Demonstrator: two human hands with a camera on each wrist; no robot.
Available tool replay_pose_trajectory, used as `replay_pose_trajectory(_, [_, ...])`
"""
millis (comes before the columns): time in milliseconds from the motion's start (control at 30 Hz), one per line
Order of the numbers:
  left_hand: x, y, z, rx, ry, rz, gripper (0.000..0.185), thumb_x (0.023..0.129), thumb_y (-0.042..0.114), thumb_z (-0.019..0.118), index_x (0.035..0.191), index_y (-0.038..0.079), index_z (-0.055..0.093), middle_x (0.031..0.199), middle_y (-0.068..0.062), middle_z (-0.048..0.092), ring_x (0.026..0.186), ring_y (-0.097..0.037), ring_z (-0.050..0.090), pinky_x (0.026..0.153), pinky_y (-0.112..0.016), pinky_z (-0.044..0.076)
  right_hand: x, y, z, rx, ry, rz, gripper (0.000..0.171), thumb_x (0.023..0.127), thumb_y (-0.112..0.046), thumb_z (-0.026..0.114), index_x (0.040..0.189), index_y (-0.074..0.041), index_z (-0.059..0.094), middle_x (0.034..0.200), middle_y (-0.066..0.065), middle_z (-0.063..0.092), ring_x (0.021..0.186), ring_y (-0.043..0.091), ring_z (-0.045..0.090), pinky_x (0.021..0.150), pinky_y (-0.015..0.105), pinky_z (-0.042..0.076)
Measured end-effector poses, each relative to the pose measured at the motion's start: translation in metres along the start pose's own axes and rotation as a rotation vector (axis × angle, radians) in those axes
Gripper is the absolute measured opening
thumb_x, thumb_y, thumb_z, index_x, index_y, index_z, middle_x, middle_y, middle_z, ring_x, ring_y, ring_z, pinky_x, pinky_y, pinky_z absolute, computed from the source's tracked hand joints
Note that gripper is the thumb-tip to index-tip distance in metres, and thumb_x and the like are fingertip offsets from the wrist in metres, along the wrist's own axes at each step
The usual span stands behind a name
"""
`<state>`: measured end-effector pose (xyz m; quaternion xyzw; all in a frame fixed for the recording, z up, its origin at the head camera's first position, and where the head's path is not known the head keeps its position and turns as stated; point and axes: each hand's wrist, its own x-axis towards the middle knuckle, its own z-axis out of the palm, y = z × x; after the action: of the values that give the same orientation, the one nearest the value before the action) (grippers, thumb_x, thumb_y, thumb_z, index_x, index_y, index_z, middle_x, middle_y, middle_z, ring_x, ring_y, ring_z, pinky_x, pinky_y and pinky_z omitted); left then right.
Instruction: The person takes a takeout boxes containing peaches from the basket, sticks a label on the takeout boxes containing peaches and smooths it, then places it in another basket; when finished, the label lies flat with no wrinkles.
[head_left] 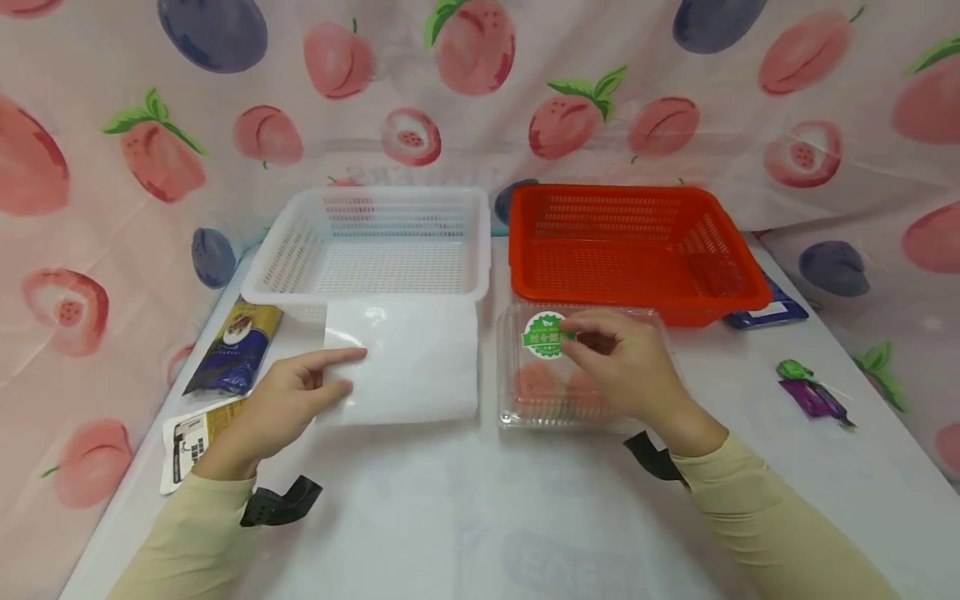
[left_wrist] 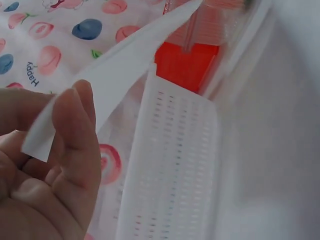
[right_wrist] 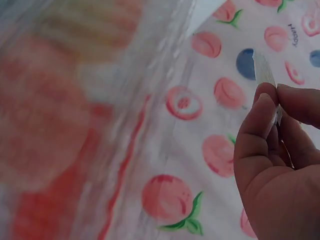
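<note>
Head view: clear plastic box (head_left: pixel 581 371) with reddish pieces inside, flat on white table (head_left: pixel 465 517), just in front of red basket (head_left: pixel 633 246). Round green sticker (head_left: pixel 543 335) on box lid. Right hand (head_left: pixel 618 362) over the lid, thumb and forefinger pinched on sticker's right edge, other fingers curled. Right wrist view: fingertips (right_wrist: pixel 267 107) pressed together on a thin white-edged strip, box blurred at left.

White sheet (head_left: pixel 405 360) just left of the box, far edge up against white basket (head_left: pixel 375 246). Left hand (head_left: pixel 288 404) on sheet's left edge, forefinger stretched flat on top. Left wrist view: thumb (left_wrist: pixel 75 125) and fingers clamped on the sheet's corner (left_wrist: pixel 107 82), corner lifted, white basket wall beyond it, red basket behind.

Baskets side by side at table's back, nearly touching. Dark blue snack packet (head_left: pixel 236 346) left of white basket; yellow and white packet (head_left: pixel 191 442) near left wrist, partly under the arm. Blue packet (head_left: pixel 765 310) sticking out from behind red basket at right. Purple and green wrapped candy (head_left: pixel 810 392) well apart at right. Black straps on both wrists. Peach-print cloth (head_left: pixel 480 92) behind and at the sides.
</note>
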<state>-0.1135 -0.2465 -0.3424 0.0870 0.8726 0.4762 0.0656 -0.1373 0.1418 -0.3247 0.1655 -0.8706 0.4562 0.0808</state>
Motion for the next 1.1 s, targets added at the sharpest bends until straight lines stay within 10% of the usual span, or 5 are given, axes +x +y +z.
replay_pose_trajectory(167, [-0.001,-0.013,-0.002,-0.061,-0.048,-0.025,0.047,0.095,0.006,0.066,0.14,-0.001,0.056,0.071,-0.003,0.038,0.063,-0.014,0.038,0.05,-0.026,0.033,-0.001,0.015,-0.011,-0.042,-0.018,0.043,0.02,0.093,-0.008,0.071,0.112,-0.003,0.074,0.111,0.009,0.07,0.09,0.022,0.065,0.076,0.016,0.053])
replay_pose_trajectory(300, [-0.001,-0.024,-0.002,-0.049,-0.082,-0.038,0.047,0.096,0.007,0.065,0.141,-0.002,0.055,0.11,-0.021,0.062,0.096,-0.02,0.052,0.07,-0.018,0.042,-0.003,0.025,-0.017,-0.084,-0.053,0.098,0.021,0.093,-0.01,0.071,0.114,-0.004,0.074,0.109,0.008,0.069,0.088,0.022,0.062,0.075,0.022,0.053])
replay_pose_trajectory(467, [0.001,-0.036,-0.002,-0.054,-0.119,-0.078,0.048,0.096,0.009,0.064,0.142,-0.001,0.053,0.153,-0.023,0.039,0.144,-0.039,0.024,0.114,-0.052,0.029,-0.004,0.031,-0.02,-0.108,-0.079,0.153,0.024,0.094,-0.01,0.07,0.116,-0.003,0.073,0.112,0.011,0.068,0.09,0.024,0.062,0.075,0.024,0.053])
replay_pose_trajectory(533, [0.003,-0.039,-0.002,-0.059,-0.129,-0.103,0.049,0.097,0.01,0.064,0.143,-0.001,0.052,0.155,-0.023,0.036,0.147,-0.043,0.016,0.111,-0.068,0.018,-0.004,0.033,-0.02,-0.115,-0.079,0.166,0.024,0.094,-0.009,0.07,0.116,-0.002,0.073,0.113,0.013,0.068,0.091,0.025,0.063,0.077,0.026,0.054])
replay_pose_trajectory(1100, [0.012,-0.051,0.009,-0.012,-0.152,-0.21,0.05,0.097,0.012,0.064,0.145,0.003,0.051,0.158,-0.027,0.027,0.147,-0.045,0.015,0.112,-0.067,0.016,0.0,0.05,-0.015,-0.219,-0.058,0.115,0.028,0.091,-0.006,0.07,0.117,0.003,0.072,0.113,0.019,0.068,0.09,0.03,0.063,0.083,0.048,0.055])
